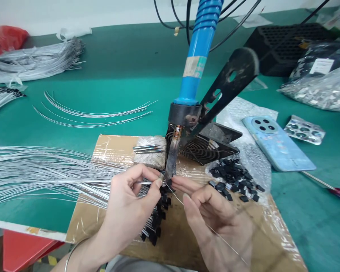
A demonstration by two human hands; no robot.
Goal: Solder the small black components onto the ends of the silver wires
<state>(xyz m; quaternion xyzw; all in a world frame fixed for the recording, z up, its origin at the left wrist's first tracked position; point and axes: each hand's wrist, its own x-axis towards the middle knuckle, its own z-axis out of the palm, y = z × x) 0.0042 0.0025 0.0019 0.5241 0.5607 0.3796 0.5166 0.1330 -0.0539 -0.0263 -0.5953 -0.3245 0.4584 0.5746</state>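
My left hand (136, 207) is closed, pinching a thin silvery-grey wire (144, 183) between thumb and forefinger just below the soldering iron's tip. The blue-handled soldering iron (194, 60) is clamped in a black metal bracket (229, 83), tip pointing down. My right hand (218, 223) is closed on a thin strand of solder wire (228, 244), whose upper end reaches the tip. Its outstretched fingers touch a small black connector (169, 182) there; the exact contact is too small to make out. Under my left hand lie several wires ending in black connectors (153, 228).
A bundle of grey wires (45, 170) spreads leftward from the cardboard (192, 241). Loose black pieces (231, 173) lie on bubble wrap at right, beside a light-blue phone (280, 147). A black fan (209, 145) stands behind the iron tip. Plastic bags (323, 79) sit farther right.
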